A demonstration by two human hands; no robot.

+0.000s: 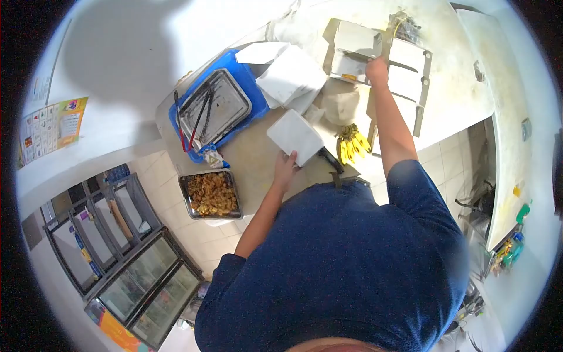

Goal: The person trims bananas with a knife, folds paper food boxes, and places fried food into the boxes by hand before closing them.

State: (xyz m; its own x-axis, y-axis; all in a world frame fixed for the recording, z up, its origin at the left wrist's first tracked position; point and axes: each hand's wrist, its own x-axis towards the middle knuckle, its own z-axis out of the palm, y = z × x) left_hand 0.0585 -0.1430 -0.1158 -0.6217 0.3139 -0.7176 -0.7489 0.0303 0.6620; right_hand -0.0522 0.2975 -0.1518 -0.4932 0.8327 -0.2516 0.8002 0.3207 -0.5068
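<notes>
My left hand (pixel 285 169) grips the near edge of a closed white cardboard box (pixel 295 136), its thumb and fingers at the box's corner. With my right arm stretched far forward, my right hand (pixel 377 71) is closed at the side of an open white food box (pixel 353 58); its fingertips are partly hidden. A small orange-yellow piece of food (pixel 349 77) lies at that box's near edge. Between my arms is a bunch of bananas (pixel 353 144). A dark, handle-like object (pixel 331 159) sticks out beside the closed box.
A metal tray (pixel 243 97) with tongs (pixel 199 117) rests in a blue tray (pixel 258 115). Left of my left hand, a container (pixel 238 205) of browned food sits at the table edge. More white boxes (pixel 292 73) are stacked behind; a white rack-like piece (pixel 409 56) stands at right.
</notes>
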